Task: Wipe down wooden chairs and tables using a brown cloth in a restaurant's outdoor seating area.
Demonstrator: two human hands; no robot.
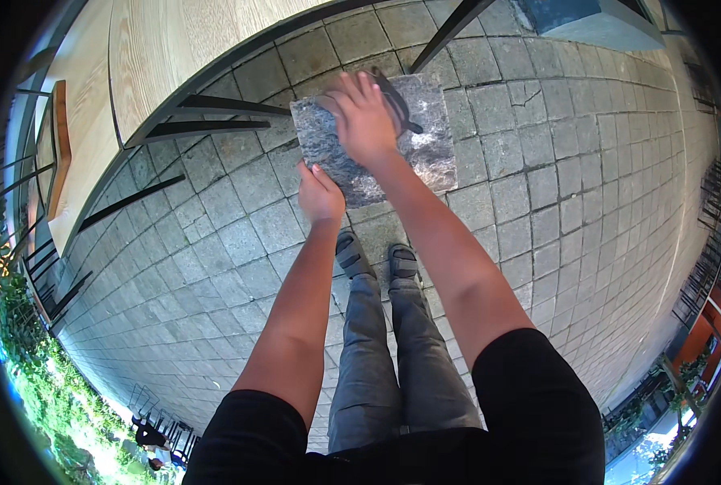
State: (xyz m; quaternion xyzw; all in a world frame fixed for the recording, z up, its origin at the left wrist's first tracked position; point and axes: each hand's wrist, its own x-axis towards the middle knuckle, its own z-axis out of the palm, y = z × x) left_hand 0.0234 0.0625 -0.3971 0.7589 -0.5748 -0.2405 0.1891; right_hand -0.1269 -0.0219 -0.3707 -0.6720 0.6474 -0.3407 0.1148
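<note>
A square slab or sheet [360, 182] with a mottled dark grey and white face is held out in front of me, above the paving. My left hand [321, 194] is closed on its near left edge. Over the upper middle of the slab lies my right hand [364, 121], fingers stretched out and partly smeared by motion. Along the right side of that hand is a dark, curved, strap-like thing [405, 109], blurred. Its kind is unclear, and I cannot make out whether the hand touches it.
A wooden table [182, 48] with dark metal legs stands at the upper left, close to the slab. Grey square pavers [522, 202] cover the ground. My sandalled feet [376, 257] are below the slab. A dark grey block-like base [595, 28] stands at the upper right.
</note>
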